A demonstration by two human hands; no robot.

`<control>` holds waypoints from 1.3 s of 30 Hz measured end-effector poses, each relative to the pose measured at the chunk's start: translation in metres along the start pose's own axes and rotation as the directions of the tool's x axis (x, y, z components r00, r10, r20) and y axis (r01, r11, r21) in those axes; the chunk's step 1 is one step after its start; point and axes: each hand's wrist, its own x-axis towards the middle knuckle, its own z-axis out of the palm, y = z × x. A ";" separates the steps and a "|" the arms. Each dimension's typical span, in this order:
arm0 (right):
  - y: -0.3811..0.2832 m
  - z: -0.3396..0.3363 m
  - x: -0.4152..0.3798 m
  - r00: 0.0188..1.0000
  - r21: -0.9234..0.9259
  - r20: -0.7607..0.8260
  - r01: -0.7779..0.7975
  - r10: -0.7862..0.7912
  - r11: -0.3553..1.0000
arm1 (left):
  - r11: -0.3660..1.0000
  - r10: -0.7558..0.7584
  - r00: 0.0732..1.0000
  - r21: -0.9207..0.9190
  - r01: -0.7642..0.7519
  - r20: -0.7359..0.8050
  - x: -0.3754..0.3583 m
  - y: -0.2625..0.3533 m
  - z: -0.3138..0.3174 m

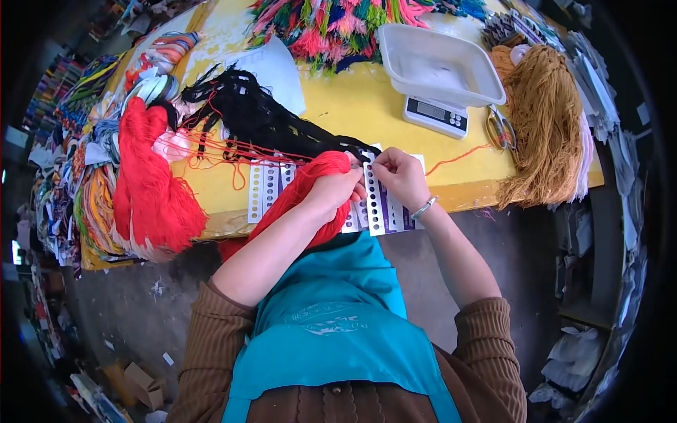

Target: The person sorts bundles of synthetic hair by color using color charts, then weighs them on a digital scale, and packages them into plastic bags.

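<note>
The left hand (340, 189) is curled closed at the upper end of a red skein (303, 185), which slants down past the forearm to the near edge of the yellow worktop (356, 92). The right hand (403, 178), with a bracelet (424, 206) at its wrist, has thumb and forefinger pressed together at the upper end of a white punched card (374, 204); whether they pinch the card itself or a strand is too small to tell. The two hands are close beside each other, and this card stretches down between them, its lower end over the worktop's near edge. More punched cards (264, 192) lie to the left of the skein. A black yarn bundle (257, 109) spreads from the upper left to the fingers, with loose red strands (240, 149) crossing its lower part. Farther left, a red hank (151, 180) hangs over the near edge beside mixed coloured yarns (99, 190). Beyond the right hand, a white tub (441, 67) sits on a digital scale (436, 118), near scissors (501, 132) and a tan hank (546, 120). A multicoloured pile of yarn (328, 28) lies at the far side, and the person wears a teal apron (331, 310).
</note>
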 end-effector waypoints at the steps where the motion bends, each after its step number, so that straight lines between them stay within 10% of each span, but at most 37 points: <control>1: 0.001 0.000 0.000 1.000 -0.009 -0.006 0.001 -0.001 1.000 | 1.000 -0.005 1.000 0.003 0.005 0.004 0.000 0.000 0.000; 9: 0.002 -0.002 0.003 0.993 0.123 0.079 -0.099 0.090 0.987 | 0.992 -0.080 0.996 0.096 0.077 0.027 0.011 0.001 -0.003; 14: -0.010 -0.004 0.010 0.983 -0.120 0.150 -0.089 0.106 0.989 | 0.922 0.027 0.999 0.387 -0.009 -0.040 0.012 -0.009 -0.021; 23: -0.030 -0.003 0.014 0.978 -0.330 0.097 -0.145 0.187 0.933 | 0.999 -0.041 0.982 0.003 0.041 0.182 -0.004 0.012 -0.014; 36: -0.004 -0.006 0.024 0.972 0.014 0.199 -0.128 0.123 0.992 | 0.937 0.002 0.999 0.349 -0.019 0.050 0.006 0.009 -0.001; 39: -0.020 -0.009 0.022 0.959 -0.069 0.209 -0.181 0.192 0.981 | 0.972 -0.116 0.987 -0.190 0.135 0.109 0.015 0.008 -0.020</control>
